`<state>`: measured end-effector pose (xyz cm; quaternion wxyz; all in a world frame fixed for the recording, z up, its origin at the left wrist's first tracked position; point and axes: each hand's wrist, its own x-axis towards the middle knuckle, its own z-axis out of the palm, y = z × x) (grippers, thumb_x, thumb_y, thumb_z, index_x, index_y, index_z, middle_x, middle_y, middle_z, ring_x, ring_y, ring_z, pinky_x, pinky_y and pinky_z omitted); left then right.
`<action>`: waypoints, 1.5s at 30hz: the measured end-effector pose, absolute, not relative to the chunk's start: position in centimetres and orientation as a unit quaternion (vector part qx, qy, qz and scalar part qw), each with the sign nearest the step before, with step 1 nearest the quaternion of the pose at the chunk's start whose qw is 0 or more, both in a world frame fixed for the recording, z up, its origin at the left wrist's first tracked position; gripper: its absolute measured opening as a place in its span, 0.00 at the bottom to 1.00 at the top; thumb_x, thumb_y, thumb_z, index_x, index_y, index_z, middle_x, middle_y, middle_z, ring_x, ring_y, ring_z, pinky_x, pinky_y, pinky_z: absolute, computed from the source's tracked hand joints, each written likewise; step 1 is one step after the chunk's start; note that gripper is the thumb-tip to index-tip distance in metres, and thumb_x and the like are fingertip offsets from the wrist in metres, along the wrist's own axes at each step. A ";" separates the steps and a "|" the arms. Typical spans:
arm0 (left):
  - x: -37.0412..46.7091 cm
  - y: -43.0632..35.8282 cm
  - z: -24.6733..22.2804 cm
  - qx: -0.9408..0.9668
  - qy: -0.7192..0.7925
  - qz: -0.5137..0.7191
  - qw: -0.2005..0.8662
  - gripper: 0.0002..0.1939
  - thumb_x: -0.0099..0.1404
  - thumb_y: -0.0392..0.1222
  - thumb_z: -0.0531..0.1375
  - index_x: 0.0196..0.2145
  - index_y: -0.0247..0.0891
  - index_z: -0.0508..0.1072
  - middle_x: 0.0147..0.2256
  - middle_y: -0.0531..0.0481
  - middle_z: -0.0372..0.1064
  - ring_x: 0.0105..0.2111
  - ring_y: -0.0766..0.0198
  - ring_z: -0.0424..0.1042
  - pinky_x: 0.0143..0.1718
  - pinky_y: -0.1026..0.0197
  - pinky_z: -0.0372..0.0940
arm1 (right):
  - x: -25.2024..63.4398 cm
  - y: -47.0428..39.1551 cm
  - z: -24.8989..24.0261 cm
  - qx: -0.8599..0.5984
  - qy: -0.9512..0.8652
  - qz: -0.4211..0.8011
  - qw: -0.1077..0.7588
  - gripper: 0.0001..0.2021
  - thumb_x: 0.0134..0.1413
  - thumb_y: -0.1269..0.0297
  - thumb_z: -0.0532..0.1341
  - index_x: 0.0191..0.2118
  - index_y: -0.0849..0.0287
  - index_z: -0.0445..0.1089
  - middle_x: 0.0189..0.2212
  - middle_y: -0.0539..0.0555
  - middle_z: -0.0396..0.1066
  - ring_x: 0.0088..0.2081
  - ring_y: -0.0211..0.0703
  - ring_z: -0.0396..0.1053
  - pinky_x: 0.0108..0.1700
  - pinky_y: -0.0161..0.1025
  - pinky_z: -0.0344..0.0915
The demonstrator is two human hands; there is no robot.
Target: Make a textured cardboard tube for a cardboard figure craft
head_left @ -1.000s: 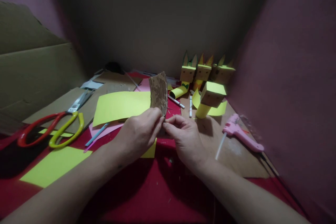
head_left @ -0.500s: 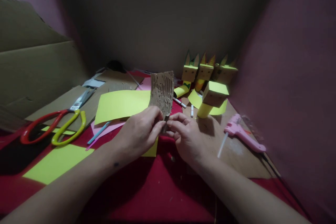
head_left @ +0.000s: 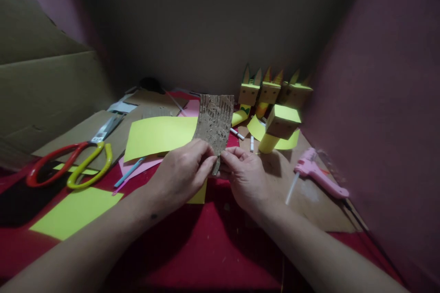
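Both hands pinch a strip of corrugated cardboard [head_left: 216, 121] near its lower end, above the red cloth [head_left: 220, 247]. Its surface is rough, with ridges bared and bits of paper torn off, and its upper part stands up, slightly curved. My left hand [head_left: 187, 167] grips the lower left edge, thumb and fingers closed. My right hand [head_left: 245, 176] is closed on the lower right edge, its fingertips close to the left thumb. Behind the left hand lies a curved sheet of yellow paper [head_left: 160, 135]. The strip's bottom edge is partly hidden by the fingers.
Large scissors [head_left: 80, 160] with red and yellow handles lie at left, near a yellow sheet [head_left: 75, 215] and a blue stick [head_left: 129, 171]. A pink glue gun [head_left: 319, 174] rests on cardboard [head_left: 309, 217] at right. Several box-headed paper figures [head_left: 283, 121] stand behind. A cardboard box [head_left: 44, 91] rises at far left.
The cardboard strip has turned so that more of its width faces me, its top edge shifting a little to the right. Both hands keep their hold in nearly the same place.
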<state>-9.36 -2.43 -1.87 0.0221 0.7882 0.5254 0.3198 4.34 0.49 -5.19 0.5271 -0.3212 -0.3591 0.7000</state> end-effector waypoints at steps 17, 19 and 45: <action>-8.5 -3.2 -1.9 0.793 0.534 0.285 -0.067 0.07 0.63 0.36 0.53 0.27 0.34 0.65 0.21 0.52 0.60 0.19 0.67 0.59 0.21 0.64 0.53 | 4.7 -0.8 -4.2 -0.357 -0.462 0.607 0.540 0.04 0.42 0.66 0.66 0.25 0.60 0.71 0.21 0.46 0.70 0.24 0.33 0.67 0.32 0.35 0.68; -8.3 -3.3 -1.8 0.794 0.532 0.286 -0.068 0.07 0.63 0.36 0.52 0.27 0.34 0.66 0.20 0.53 0.58 0.18 0.67 0.57 0.21 0.63 0.52 | 4.7 -1.1 -3.9 -0.365 -0.485 0.587 0.536 0.03 0.44 0.67 0.65 0.25 0.60 0.72 0.22 0.46 0.71 0.26 0.33 0.67 0.33 0.34 0.67; -7.9 -2.6 -2.2 0.738 0.541 0.398 0.071 0.09 0.57 0.33 0.52 0.20 0.36 0.64 0.21 0.56 0.57 0.22 0.70 0.57 0.24 0.65 0.53 | 4.2 -0.1 -4.8 -0.286 -0.362 0.705 0.538 0.08 0.42 0.66 0.70 0.28 0.63 0.73 0.23 0.48 0.73 0.25 0.34 0.71 0.33 0.34 0.70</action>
